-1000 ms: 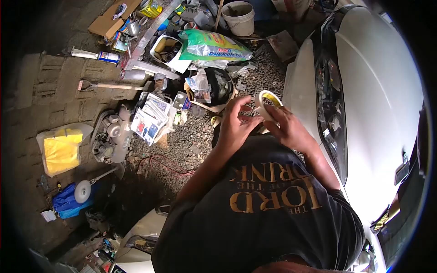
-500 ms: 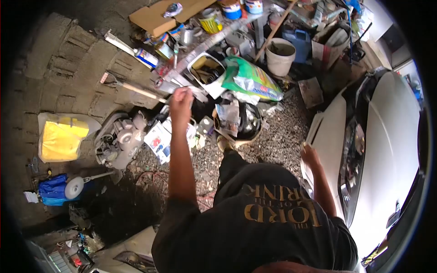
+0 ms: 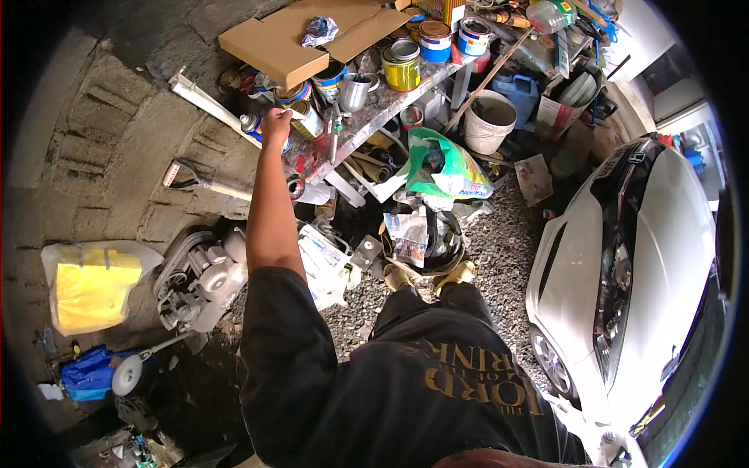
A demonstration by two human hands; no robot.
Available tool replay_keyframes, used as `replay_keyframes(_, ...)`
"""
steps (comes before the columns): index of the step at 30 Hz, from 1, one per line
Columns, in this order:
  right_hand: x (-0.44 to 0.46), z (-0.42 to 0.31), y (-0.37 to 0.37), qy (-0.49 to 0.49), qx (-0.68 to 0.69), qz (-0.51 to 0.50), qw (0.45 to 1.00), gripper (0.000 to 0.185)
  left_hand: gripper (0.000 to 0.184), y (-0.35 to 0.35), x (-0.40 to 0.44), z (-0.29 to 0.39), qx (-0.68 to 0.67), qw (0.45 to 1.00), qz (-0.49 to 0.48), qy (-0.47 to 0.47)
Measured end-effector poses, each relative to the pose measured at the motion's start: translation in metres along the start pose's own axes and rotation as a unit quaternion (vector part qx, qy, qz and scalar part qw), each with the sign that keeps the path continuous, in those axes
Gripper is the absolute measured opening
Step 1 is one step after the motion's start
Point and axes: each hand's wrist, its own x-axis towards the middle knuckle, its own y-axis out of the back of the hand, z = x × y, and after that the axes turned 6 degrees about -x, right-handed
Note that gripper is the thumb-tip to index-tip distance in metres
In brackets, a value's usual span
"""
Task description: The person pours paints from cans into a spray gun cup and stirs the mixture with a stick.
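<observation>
My left hand [image 3: 275,127] reaches out to the left end of the cluttered workbench [image 3: 367,117]. Its fingers are drawn together, and a small whitish bit shows at their edge; what it is, I cannot make out. Just left of the fingers is a can with a blue-and-white top [image 3: 250,122], partly covered by the hand. An open paint tin [image 3: 310,125] stands right beside the hand. Farther right are a spray gun [image 3: 335,132] and a silver metal cup [image 3: 355,93]. My right hand is out of view.
Flattened cardboard [image 3: 273,43] lies over tins at the back. Below the bench are a green sack [image 3: 445,168], a white bucket [image 3: 489,121] and a black tub [image 3: 443,242] near my feet. A white car [image 3: 671,210] stands on the right, a shovel handle [image 3: 226,189] on the left.
My left hand has moved up and left, from below the bench to beside the tins on it. My right hand, earlier near the car, has left the view.
</observation>
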Motion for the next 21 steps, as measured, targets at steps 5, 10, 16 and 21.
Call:
replay_keyframes(5,-0.007,-0.02,0.019,0.022,0.037,0.053,0.998,0.021,0.034,-0.011,0.022,-0.012,0.089,0.995,-0.02,-0.025)
replay_keyframes(10,-0.018,-0.092,0.186,-0.136,0.28,0.063,0.948,0.028,0.031,-0.016,0.022,-0.009,0.156,0.987,-0.033,-0.031)
replay_keyframes(16,-0.021,-0.117,0.206,-0.187,0.332,0.066,0.922,0.035,0.034,-0.025,0.015,-0.027,0.2,0.976,0.015,-0.08)
replay_keyframes(21,0.0,-0.088,0.103,-0.232,0.346,-0.014,0.909,0.037,0.075,-0.028,0.008,-0.018,0.118,0.984,0.11,-0.077)
